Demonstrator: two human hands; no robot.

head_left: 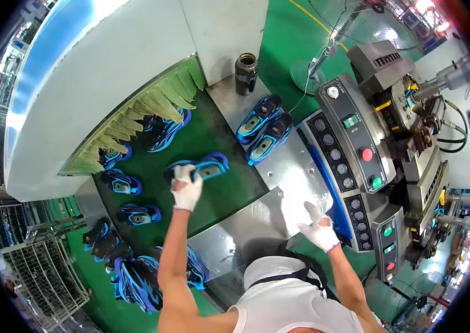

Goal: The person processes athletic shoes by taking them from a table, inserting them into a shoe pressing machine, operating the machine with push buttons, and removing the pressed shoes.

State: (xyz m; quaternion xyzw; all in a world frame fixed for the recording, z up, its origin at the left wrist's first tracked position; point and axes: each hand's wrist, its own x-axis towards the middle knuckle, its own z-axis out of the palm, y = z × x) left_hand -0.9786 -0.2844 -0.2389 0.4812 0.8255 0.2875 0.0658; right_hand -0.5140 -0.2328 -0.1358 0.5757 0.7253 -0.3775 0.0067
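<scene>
My left hand [188, 188], in a white glove with bare fingertips, is closed on the toe end of a blue and black shoe [210, 168] over the green conveyor belt [218, 205]. My right hand [319, 228], gloved the same way, is held over the metal table edge near the machine's blue strip, fingers apart and nothing in them. Two upright shoes [268, 145] stand side by side on the metal table [246, 222]. More shoes [139, 215] lie on the belt's left part, and others [165, 130] sit by the green strip curtain [129, 122].
A dark metal flask [246, 74] stands at the table's far corner. The machine with gauges and buttons [351, 133] borders the right side. Several shoes [138, 280] are piled at lower left beside wire racks [46, 277]. A fan [307, 75] stands behind.
</scene>
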